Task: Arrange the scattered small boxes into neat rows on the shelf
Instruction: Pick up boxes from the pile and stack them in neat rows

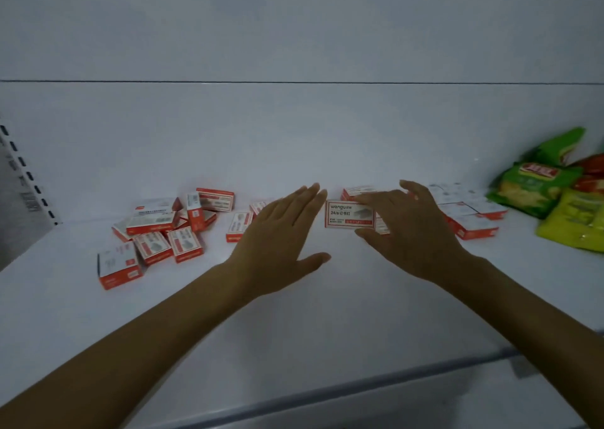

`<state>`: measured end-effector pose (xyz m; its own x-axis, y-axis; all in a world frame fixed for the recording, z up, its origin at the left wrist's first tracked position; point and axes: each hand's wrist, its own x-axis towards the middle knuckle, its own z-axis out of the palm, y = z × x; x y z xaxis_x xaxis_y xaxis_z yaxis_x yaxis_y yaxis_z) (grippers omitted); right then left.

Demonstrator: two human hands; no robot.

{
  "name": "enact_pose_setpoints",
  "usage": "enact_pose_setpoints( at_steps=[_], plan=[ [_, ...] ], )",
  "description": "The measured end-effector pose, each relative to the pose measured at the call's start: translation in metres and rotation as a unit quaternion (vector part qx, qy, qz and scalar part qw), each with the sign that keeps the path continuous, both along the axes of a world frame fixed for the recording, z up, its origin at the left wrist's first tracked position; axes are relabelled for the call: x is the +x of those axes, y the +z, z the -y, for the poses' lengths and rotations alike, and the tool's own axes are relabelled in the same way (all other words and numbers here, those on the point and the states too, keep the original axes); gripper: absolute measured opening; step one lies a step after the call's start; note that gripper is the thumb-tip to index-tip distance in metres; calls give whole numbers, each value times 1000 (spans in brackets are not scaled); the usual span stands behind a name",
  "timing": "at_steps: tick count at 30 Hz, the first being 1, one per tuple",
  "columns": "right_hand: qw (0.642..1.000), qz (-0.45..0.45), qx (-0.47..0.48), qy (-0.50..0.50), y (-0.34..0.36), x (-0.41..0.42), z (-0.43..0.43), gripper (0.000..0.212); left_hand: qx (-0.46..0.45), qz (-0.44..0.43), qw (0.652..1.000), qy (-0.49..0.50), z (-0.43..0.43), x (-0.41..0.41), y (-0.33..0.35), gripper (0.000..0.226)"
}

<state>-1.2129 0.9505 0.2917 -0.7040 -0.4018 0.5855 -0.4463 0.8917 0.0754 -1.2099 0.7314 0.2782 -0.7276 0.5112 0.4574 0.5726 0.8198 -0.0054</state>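
Now right hand (408,229) pinching small box (348,214); left hand (281,242) spread; shelf (327,314) holds scattered boxes (157,232), seemingly snack bags (555,193).

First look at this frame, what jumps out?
Two bare arms reach over the white shelf: the right hand pinches a red-and-white staple box at centre, while the left hand hovers open beside it. A jumbled pile of staple boxes lies at left, and green and yellow snack bags crowd the right edge.
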Motion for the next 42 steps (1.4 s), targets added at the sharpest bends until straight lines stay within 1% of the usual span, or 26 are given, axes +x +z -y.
enact_pose_setpoints(
  at_steps=[5,11,16,19,22,25,31,35,39,42],
  plan=[
    [999,17,29,-26,11,-25,-61,45,-3,11,1000,-5,-45,-14,-9,86],
    [999,30,14,-14,13,-58,-112,46,2,2,1000,9,-97,-34,-14,85],
    [998,62,5,-11,9,-89,-138,48,-25,2,1000,18,-137,-56,-18,83],
    [996,84,19,-11,7,-113,-145,47,-36,12,998,54,-150,-63,-22,83],
    [994,102,46,-10,7,-134,-143,48,-18,21,996,86,-151,-65,-32,85],
    [991,123,55,-6,2,-149,-140,48,8,27,995,97,-148,-63,-38,82],
    [985,164,48,9,-4,-166,-134,50,17,36,993,109,-146,-65,-41,77],
    [988,151,21,30,-9,-168,-133,38,32,41,993,110,-144,-66,-43,72],
    [991,115,33,64,-15,-158,-133,28,25,42,992,113,-144,-68,-44,70],
    [988,128,50,75,-19,-148,-132,34,23,44,992,116,-144,-69,-44,70]
  ],
)
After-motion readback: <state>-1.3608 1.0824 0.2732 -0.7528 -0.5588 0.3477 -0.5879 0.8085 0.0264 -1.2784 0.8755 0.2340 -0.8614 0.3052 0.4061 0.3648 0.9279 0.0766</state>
